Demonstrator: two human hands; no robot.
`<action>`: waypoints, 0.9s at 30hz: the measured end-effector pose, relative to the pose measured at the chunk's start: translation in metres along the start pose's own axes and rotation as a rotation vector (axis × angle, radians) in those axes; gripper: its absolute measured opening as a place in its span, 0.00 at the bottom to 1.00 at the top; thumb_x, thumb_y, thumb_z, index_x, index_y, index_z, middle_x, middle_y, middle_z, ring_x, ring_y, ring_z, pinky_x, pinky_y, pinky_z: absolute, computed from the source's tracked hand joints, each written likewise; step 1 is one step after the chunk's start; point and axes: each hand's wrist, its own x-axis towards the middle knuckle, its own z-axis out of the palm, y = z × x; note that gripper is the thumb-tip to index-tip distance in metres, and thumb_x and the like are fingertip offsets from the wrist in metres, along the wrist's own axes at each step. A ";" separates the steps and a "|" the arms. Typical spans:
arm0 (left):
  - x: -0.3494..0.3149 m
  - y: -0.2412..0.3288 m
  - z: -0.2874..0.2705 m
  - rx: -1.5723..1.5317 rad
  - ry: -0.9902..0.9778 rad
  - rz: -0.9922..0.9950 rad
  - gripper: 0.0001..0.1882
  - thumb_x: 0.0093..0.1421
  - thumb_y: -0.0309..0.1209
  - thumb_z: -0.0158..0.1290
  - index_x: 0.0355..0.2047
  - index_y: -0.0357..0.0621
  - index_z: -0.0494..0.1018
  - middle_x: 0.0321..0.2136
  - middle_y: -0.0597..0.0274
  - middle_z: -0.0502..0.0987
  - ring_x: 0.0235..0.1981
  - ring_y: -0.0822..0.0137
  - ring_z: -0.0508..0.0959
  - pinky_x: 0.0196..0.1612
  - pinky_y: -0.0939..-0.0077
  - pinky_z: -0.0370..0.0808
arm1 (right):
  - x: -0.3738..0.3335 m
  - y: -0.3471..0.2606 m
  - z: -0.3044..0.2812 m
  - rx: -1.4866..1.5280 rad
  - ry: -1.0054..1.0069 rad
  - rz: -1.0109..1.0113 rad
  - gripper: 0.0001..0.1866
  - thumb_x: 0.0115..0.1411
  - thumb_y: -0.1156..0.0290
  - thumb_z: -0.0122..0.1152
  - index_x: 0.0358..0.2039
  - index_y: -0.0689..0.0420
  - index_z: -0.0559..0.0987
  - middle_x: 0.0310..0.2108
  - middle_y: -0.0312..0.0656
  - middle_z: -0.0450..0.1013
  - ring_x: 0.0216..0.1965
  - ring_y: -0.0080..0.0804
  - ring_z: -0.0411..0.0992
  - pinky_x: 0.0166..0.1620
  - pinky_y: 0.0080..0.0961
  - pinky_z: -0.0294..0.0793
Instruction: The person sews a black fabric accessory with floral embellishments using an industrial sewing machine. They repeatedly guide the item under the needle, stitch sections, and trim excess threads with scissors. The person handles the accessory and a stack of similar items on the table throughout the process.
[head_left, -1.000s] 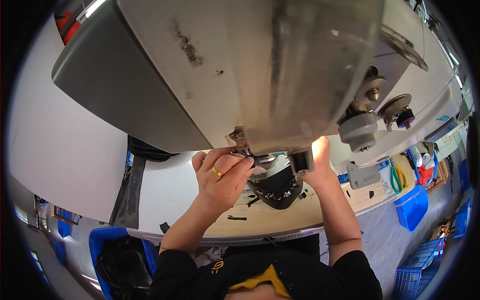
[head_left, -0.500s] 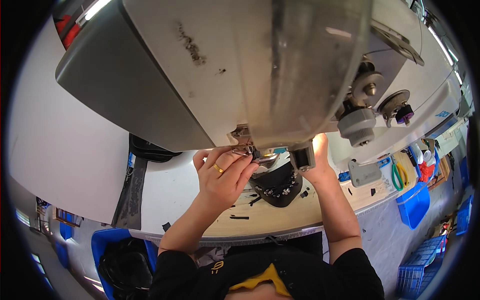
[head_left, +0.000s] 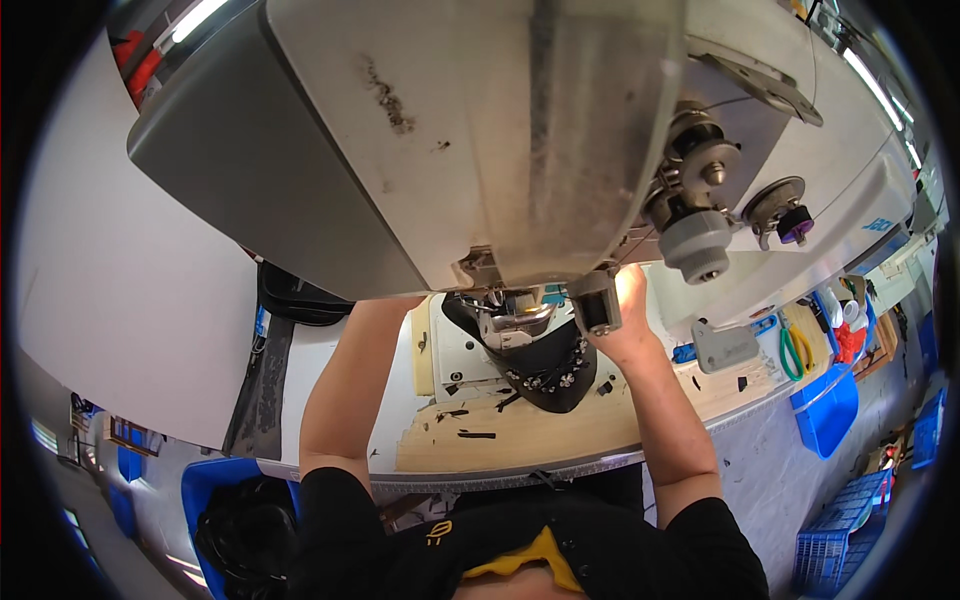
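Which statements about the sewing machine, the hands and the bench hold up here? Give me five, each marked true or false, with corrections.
1. The black piece with shiny decorations lies beneath the head of the sewing machine. True.
2. The left hand is in full view. False: the machine's head hides it, and only the left forearm shows.
3. Dark scraps lie on the bench. True.
4. The right hand is left of the black piece. False: it is to its right.
5. The blue bin at lower left holds white cloth. False: it holds black items.
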 end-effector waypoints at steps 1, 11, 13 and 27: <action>0.002 0.002 0.002 -0.111 -0.041 -0.036 0.10 0.62 0.26 0.51 0.44 0.40 0.74 0.35 0.63 0.78 0.34 0.73 0.77 0.36 0.77 0.76 | 0.000 0.000 0.000 0.001 -0.001 -0.002 0.14 0.38 0.83 0.58 0.30 0.59 0.77 0.30 0.46 0.75 0.31 0.50 0.72 0.34 0.40 0.71; -0.065 0.020 0.039 -0.144 0.070 -0.074 0.09 0.57 0.21 0.57 0.40 0.37 0.74 0.36 0.61 0.78 0.34 0.73 0.77 0.39 0.80 0.75 | 0.015 -0.050 -0.024 0.126 -0.056 0.082 0.17 0.48 0.82 0.63 0.40 0.57 0.80 0.34 0.44 0.76 0.35 0.45 0.73 0.41 0.37 0.71; -0.090 0.024 0.064 -0.204 0.248 -0.050 0.08 0.60 0.22 0.55 0.40 0.35 0.72 0.35 0.62 0.78 0.35 0.74 0.77 0.40 0.82 0.73 | 0.010 -0.057 -0.017 0.170 -0.083 0.067 0.19 0.47 0.83 0.63 0.42 0.57 0.80 0.34 0.44 0.77 0.35 0.43 0.74 0.41 0.35 0.72; -0.083 0.010 0.062 -0.188 0.380 0.023 0.09 0.64 0.26 0.53 0.44 0.37 0.73 0.37 0.63 0.77 0.32 0.77 0.74 0.39 0.81 0.72 | 0.006 -0.052 0.000 0.098 -0.065 0.015 0.17 0.34 0.74 0.67 0.30 0.47 0.79 0.33 0.37 0.73 0.32 0.40 0.70 0.35 0.35 0.67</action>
